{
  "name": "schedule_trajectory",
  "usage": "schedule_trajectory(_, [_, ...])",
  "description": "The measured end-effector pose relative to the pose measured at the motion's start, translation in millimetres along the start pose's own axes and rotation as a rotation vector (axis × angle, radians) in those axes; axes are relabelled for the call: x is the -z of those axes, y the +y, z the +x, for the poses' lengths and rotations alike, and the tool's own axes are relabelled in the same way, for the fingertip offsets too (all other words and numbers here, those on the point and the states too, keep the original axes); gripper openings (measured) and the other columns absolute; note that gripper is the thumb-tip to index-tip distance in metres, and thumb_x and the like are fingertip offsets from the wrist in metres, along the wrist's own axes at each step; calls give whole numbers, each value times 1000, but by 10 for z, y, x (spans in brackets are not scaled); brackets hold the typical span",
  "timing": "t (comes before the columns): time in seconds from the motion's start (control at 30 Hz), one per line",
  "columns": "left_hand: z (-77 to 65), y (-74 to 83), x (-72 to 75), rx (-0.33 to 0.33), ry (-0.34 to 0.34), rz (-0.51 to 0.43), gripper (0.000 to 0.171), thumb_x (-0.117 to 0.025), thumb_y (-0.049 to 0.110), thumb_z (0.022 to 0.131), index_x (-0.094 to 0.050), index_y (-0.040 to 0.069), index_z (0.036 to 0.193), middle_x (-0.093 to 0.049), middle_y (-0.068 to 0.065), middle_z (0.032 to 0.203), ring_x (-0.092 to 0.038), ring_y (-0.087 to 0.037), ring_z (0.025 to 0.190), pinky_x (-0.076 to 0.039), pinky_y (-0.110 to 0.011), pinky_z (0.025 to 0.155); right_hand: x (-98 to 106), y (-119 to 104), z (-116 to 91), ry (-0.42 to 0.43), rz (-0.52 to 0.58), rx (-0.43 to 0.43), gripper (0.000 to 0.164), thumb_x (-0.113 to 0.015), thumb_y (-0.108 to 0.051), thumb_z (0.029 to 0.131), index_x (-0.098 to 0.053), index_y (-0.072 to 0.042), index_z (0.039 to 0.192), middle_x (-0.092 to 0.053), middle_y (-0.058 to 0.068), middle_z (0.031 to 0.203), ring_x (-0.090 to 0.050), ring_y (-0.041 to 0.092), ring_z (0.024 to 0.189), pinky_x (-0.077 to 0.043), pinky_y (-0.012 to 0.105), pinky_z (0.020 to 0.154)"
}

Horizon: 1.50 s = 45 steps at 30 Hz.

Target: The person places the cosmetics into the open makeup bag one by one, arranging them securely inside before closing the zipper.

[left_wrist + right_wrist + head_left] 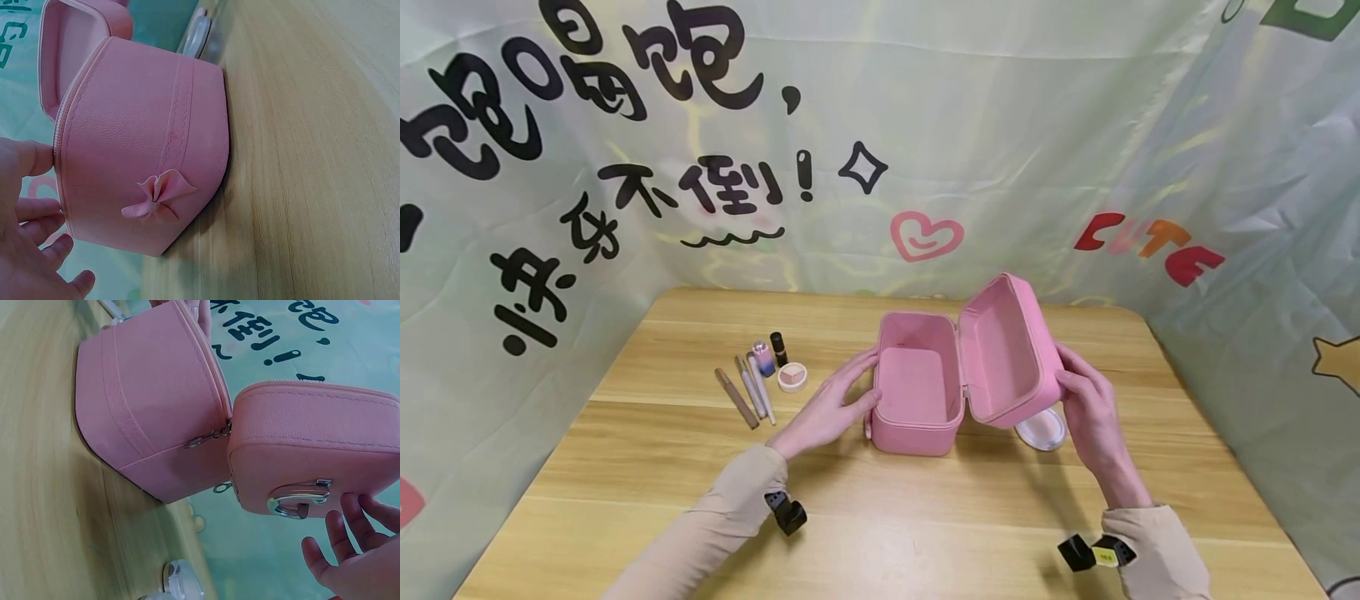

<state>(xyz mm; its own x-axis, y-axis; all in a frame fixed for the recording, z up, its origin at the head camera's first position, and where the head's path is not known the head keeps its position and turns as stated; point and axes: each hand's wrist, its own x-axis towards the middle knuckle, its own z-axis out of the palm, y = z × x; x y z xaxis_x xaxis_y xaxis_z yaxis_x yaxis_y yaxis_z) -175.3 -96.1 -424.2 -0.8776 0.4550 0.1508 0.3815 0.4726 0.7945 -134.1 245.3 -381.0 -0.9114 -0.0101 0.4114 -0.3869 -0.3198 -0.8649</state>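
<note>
Against the pink case (916, 439), left hand (829, 406) and right hand (1092, 407) rest, loosely spread.

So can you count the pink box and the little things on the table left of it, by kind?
Pink box: 1
Brown stick: 1
Pale sticks: 2
Purple-blue bottle: 1
Black tube: 1
Round compact: 1
Total: 7

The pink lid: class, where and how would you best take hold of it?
Probably grip the pink lid by its free edge, coming from the right: it tilts open, joined to the pink case along its left, so the opposite edge stands raised and reachable.
</note>
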Motion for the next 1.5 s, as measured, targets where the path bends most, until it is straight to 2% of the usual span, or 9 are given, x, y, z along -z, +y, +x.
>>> schedule_trajectory(0.2, [-2, -10, 4, 5, -8, 1, 58, -56, 28, 104, -36, 13, 156, -26, -4, 168, -22, -29, 156, -19, -55, 125, 40, 27, -20, -17, 37, 11, 45, -33, 7, 100, -66, -7, 128, -69, 0, 127, -63, 7, 118, -49, 17, 100])
schedule_trajectory(0.53, [-2, -22, -1, 3, -7, 3, 58, -55, 30, 104, -37, 14, 156, -26, -3, 168, -23, -28, 156, -20, -54, 125, 86, 57, -47, -25, 61, 12, 43, -34, 5, 102, -65, -6, 129, -69, 2, 127, -64, 7, 116, -50, 18, 98])
schedule_trajectory(0.83, [-11, 3, 17, 12, -11, -9, 58, -55, 30, 104, -35, 13, 157, -26, -2, 168, -21, -31, 156, -19, -56, 125, 63, 36, -57, 40, -26, -68, 37, -43, 3, 102, -65, -12, 128, -69, -1, 123, -65, 6, 108, -53, 16, 92])
schedule_trajectory(1.03, [-29, -24, 76, 59, -1, -1, 59, -50, 36, 106, -32, 16, 158, -24, -5, 168, -22, -31, 156, -19, -56, 125, 67, 23, -60, 42, -41, -91, 38, -43, 2, 102, -65, -13, 129, -69, -2, 124, -65, 6, 109, -53, 16, 92])
schedule_trajectory(1.2, [-41, -69, 240, 63, 32, 65, 59, -50, 33, 105, -31, 13, 158, -27, -11, 167, -27, -34, 154, -22, -57, 123, 65, 14, -63, 45, -46, -97, 37, -43, 2, 102, -65, -13, 128, -69, -1, 123, -65, 6, 109, -53, 16, 93])
schedule_trajectory(1.37, [-52, -172, 525, 38, 114, 169, 60, -54, 32, 104, -35, 8, 156, -34, -18, 162, -32, -39, 150, -24, -62, 121, 65, 12, -62, 46, -62, -105, 36, -44, 1, 102, -65, -13, 127, -68, -1, 122, -66, 7, 107, -53, 16, 92])
schedule_trajectory(1.5, [-58, -260, 774, 84, 154, 229, 61, -56, 32, 103, -36, 8, 155, -37, -21, 159, -31, -44, 147, -26, -66, 117, 73, 10, -65, 44, -74, -111, 36, -44, 1, 102, -64, -13, 128, -68, -1, 122, -66, 6, 107, -53, 16, 91])
